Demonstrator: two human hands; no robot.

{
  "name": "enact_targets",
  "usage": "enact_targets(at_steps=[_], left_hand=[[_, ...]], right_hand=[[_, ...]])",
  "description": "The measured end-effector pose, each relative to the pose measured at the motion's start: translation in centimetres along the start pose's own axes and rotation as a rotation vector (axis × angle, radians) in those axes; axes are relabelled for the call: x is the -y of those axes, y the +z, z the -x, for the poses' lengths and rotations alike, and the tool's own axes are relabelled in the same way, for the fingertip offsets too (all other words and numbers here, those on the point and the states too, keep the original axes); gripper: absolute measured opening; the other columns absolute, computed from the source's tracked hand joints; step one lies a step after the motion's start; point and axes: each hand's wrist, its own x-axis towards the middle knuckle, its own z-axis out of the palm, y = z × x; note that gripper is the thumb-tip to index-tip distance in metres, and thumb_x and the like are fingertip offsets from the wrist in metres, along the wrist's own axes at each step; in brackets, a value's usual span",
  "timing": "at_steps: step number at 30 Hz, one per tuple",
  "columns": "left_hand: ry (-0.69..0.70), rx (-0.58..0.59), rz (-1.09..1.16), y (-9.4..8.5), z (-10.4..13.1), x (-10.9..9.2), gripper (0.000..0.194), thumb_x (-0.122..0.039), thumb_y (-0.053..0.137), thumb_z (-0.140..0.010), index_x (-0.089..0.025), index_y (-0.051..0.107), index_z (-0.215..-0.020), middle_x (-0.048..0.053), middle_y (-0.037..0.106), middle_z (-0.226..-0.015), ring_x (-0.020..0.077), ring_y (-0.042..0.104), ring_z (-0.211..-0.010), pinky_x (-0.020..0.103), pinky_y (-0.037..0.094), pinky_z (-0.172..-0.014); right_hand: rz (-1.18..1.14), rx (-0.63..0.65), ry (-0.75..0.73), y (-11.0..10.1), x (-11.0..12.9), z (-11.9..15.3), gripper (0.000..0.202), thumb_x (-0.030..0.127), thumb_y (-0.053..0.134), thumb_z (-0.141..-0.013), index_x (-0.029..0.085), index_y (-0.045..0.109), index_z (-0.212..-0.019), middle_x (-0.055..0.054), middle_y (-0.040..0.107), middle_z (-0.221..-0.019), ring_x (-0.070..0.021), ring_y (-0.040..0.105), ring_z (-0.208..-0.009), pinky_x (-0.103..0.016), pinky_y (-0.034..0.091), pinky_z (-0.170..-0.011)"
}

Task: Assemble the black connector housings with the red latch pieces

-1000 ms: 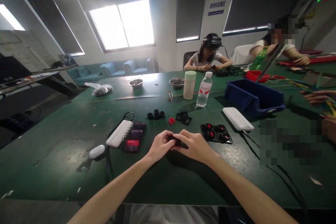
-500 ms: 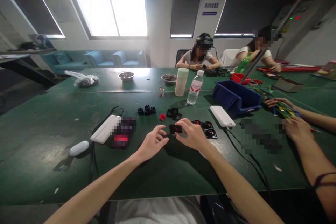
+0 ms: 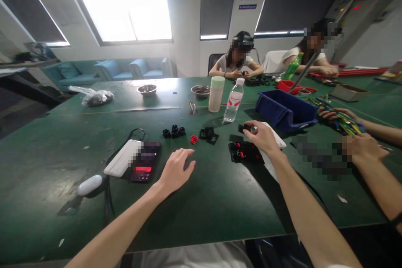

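My left hand (image 3: 177, 169) rests over the green table, fingers apart, holding nothing. Between the fingertips of my right hand (image 3: 262, 136) is a small black part (image 3: 244, 128), raised above the table. Below that hand lies a group of black pieces with red bits (image 3: 246, 152). Small red pieces (image 3: 194, 139) sit in the middle, with flat black square frames (image 3: 209, 135) just right of them. Several black knob-like parts (image 3: 173, 132) are clustered to their left.
A phone (image 3: 146, 161) and white power bank (image 3: 123, 158) lie left. A bottle (image 3: 234, 100), a green-lidded cup (image 3: 216, 94) and a blue bin (image 3: 285, 110) stand behind. At right, another person's hands (image 3: 361, 146) hold coloured wires. Two people sit across the table.
My right hand has moved right and away from me with the black part, from beside my left hand to above the group of black pieces. The view has shifted slightly.
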Motion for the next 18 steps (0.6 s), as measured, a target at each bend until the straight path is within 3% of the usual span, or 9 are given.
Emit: enact_targets(at_steps=[4,9,18], left_hand=[[0.053,0.029,-0.126,0.4,-0.1,0.3,0.027,-0.023,0.062,-0.099,-0.021,0.062,-0.126,0.009,0.072,-0.121,0.0283,0.066,-0.111,0.046,0.051,-0.098],[0.029,0.045,-0.166,0.5,0.0,0.4,0.026,-0.023,0.063,-0.099,-0.021,0.061,-0.125,0.008,0.071,-0.121,0.0273,0.065,-0.112,0.045,0.050,-0.099],[-0.056,-0.005,-0.209,0.8,-0.3,0.2,0.029,-0.022,0.066,-0.096,-0.023,0.061,-0.125,0.008,0.070,-0.126,0.0274,0.063,-0.119,0.044,0.048,-0.103]], right_hand=[[0.159,0.138,-0.025,0.8,-1.0,0.4,0.034,0.030,0.060,-0.087,0.020,0.074,-0.116,-0.011,0.078,-0.115,-0.0253,0.070,-0.089,-0.036,0.053,-0.083],[0.228,0.204,0.021,0.1,-1.4,0.7,0.036,0.033,0.060,-0.088,0.020,0.076,-0.118,-0.010,0.078,-0.114,-0.0274,0.070,-0.093,-0.038,0.051,-0.082],[0.295,0.160,0.019,-0.7,-0.2,1.0,0.039,0.049,0.051,-0.099,0.022,0.079,-0.100,-0.012,0.077,-0.110,-0.0312,0.069,-0.102,-0.038,0.048,-0.077]])
